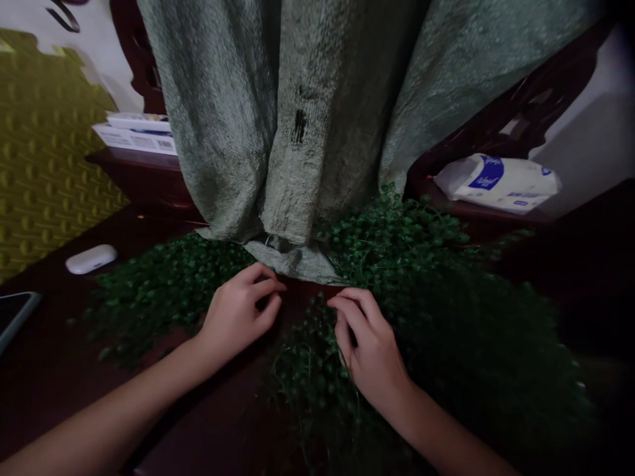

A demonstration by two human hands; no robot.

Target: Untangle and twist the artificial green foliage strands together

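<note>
Bunches of fine green plant stems lie on a dark reddish table on both sides of the hanging grey-green cloth [297, 132]. My left hand [243, 304] is beside the left bunch [163, 284], close to the cloth's lower edge. Its fingers are loosely bent, with a gap above the thumb and nothing visible in them. My right hand [372, 344] is over the edge of the larger right bunch [411, 251], fingers curved and apart. A small clump of sprigs [310, 357] lies just left of it, near its fingertips; I see no firm grip on it.
A white earbud case [92, 259] and part of a phone [17, 314] lie at the left. White boxes [136, 135] rest on a ledge behind. At the right is a tissue pack [499, 184]. A yellow studded mat [44, 152] stands at far left.
</note>
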